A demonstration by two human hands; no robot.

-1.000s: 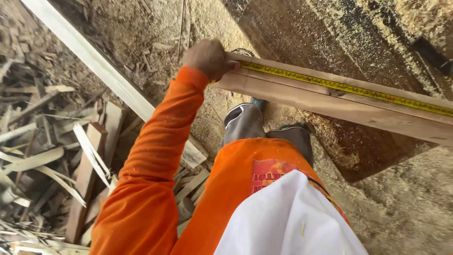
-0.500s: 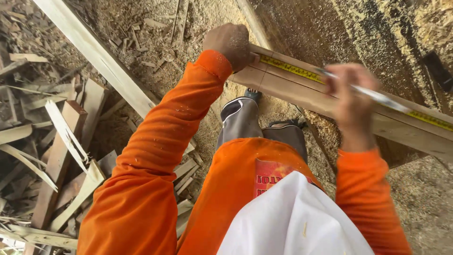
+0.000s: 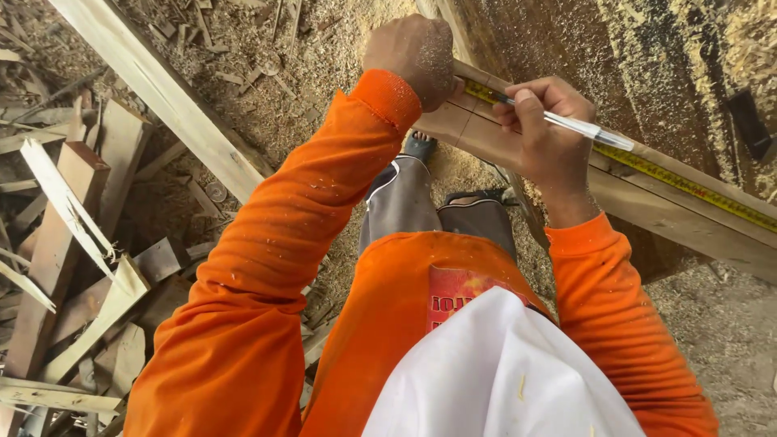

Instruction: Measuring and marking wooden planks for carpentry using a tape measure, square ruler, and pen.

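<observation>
A long pale-brown wooden plank (image 3: 664, 212) is seen sawn smooth and matt, with a glossy yellow tape measure (image 3: 688, 184) laid on it. A clear glossy plastic pen (image 3: 579, 127) is gripped; rough sawdust-covered ground (image 3: 283, 113) is shown.

Pen (image 3: 566, 124) tip — behind right hand (image 3: 549, 137)

A red rectangular printed patch with pale lettering (image 3: 458, 296) sits on the front of the person's orange shirt, low in the view's middle, its lower edge hidden behind a white cloth; no packages, signs or screens show anywhere
</observation>
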